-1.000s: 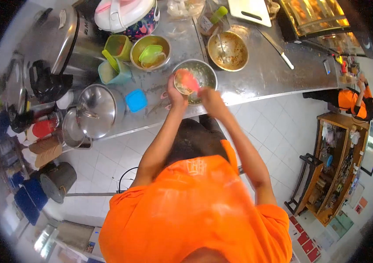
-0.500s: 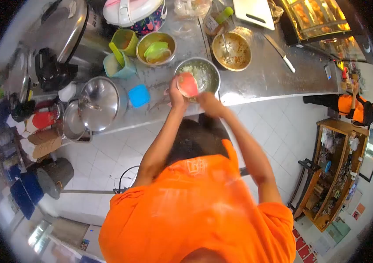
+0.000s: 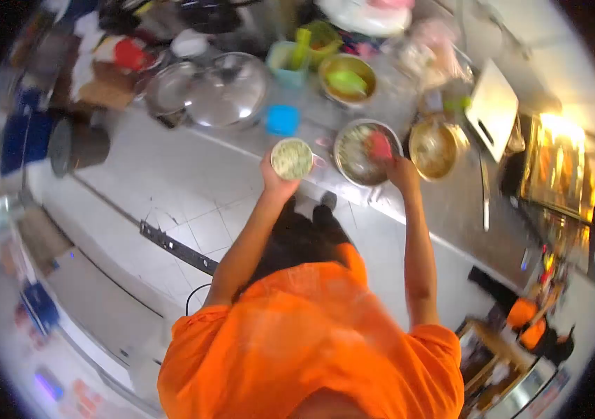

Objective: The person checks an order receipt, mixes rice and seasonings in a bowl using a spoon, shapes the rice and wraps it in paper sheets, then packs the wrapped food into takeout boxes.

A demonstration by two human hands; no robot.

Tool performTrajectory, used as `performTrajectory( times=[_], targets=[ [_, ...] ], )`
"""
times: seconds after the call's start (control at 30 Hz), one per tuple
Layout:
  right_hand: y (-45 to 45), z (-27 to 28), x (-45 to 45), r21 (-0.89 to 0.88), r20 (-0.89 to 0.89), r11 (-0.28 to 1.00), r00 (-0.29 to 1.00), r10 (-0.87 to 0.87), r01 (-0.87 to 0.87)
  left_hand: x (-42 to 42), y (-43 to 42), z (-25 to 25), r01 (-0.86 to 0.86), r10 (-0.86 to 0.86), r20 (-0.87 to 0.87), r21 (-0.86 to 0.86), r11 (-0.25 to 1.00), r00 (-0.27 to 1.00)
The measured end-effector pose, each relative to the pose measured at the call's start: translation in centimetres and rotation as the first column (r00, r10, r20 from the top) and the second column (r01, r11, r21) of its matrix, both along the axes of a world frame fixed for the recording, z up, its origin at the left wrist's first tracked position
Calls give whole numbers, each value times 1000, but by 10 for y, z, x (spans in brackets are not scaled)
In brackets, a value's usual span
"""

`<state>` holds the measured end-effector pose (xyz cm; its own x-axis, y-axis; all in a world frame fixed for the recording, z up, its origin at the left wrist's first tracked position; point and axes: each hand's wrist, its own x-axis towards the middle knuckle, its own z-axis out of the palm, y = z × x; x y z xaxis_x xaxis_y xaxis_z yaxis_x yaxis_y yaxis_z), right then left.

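L hand (image 3: pixel 276 181) curled round cup (image 3: pixel 310 167) of pale mix (image 3: pixel 292 159); R hand (image 3: pixel 402 174) gripping red scoop (image 3: pixel 380 145), in or just over steel bowl (image 3: pixel 360 169), can't tell.

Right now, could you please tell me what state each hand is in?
Left hand: closed, holding the cup.
Right hand: closed, holding the red utensil.

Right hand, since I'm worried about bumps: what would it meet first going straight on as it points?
The right hand would probably meet the metal bowl first, past the red utensil it holds; depth is unclear.
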<state>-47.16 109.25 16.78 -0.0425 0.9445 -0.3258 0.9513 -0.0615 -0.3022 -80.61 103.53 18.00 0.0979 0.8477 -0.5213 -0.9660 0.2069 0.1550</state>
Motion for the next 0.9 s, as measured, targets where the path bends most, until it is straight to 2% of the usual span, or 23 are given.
performTrajectory(
  times=[0.03,0.07,0.1,0.17,0.2,0.23,0.27,0.33,0.4,0.47,0.5,0.6,0.67,0.73,0.77,0.8,0.83,0.87,0.9],
  targets=[
    [-3,15,-7,143,10,990,1000,20,-21,-16,-15,9,-39,40,4,-71,997,999],
    [-7,49,-30,95,33,986,989,-144,140,-36,-33,10,-74,74,68,-6,997,995],
    [-13,65,-52,224,-19,964,990,-142,143,-55,-52,11,-109,101,137,55,993,986],
    [-27,97,-93,472,-100,871,990,-101,137,-97,-95,-3,-217,217,13,91,972,976],
    [-30,106,-124,504,-285,862,952,115,47,-118,-118,11,-278,278,86,-9,961,957],
    [-43,71,-144,581,-271,814,943,191,2,-141,-137,15,-337,337,106,-14,941,936],
    [-55,59,-183,533,-316,842,904,287,-81,-164,-157,20,-395,394,126,-18,918,910],
    [-85,63,-282,296,-373,868,789,489,-398,-214,-192,15,-484,481,128,-6,875,867],
    [-107,70,-384,124,-443,760,650,618,-638,-274,-222,1,-535,533,43,24,845,845],
    [-120,67,-470,-88,-680,716,567,465,-693,-337,-250,2,-621,618,66,41,783,784],
    [-110,6,-497,-293,-641,621,631,437,-727,-369,-261,4,-673,667,100,38,739,738],
    [-105,13,-609,-221,-619,548,550,560,-807,-475,-284,29,-773,772,96,-36,634,629],
    [-95,-3,-672,-188,-632,540,522,573,-821,-544,-295,29,-826,824,81,-23,563,560],
    [-83,-21,-734,-276,-545,508,569,617,-816,-615,-308,20,-873,872,71,-9,487,485],
    [-67,-40,-761,-267,-548,495,553,627,-827,-646,-308,13,-906,905,57,5,423,422],
    [-57,-66,-796,-321,-444,417,524,727,-850,-685,-317,8,-935,934,40,22,354,355],
    [-51,-94,-828,-385,-338,344,478,811,-856,-718,-327,15,-954,956,-8,-68,291,292],
    [-44,-132,-861,-387,-346,330,467,814,-861,-751,-340,11,-958,960,-17,-68,278,280],
    [-33,-176,-906,-360,-323,257,379,868,-897,-784,-352,8,-967,971,-42,-112,228,234]
  ],
)
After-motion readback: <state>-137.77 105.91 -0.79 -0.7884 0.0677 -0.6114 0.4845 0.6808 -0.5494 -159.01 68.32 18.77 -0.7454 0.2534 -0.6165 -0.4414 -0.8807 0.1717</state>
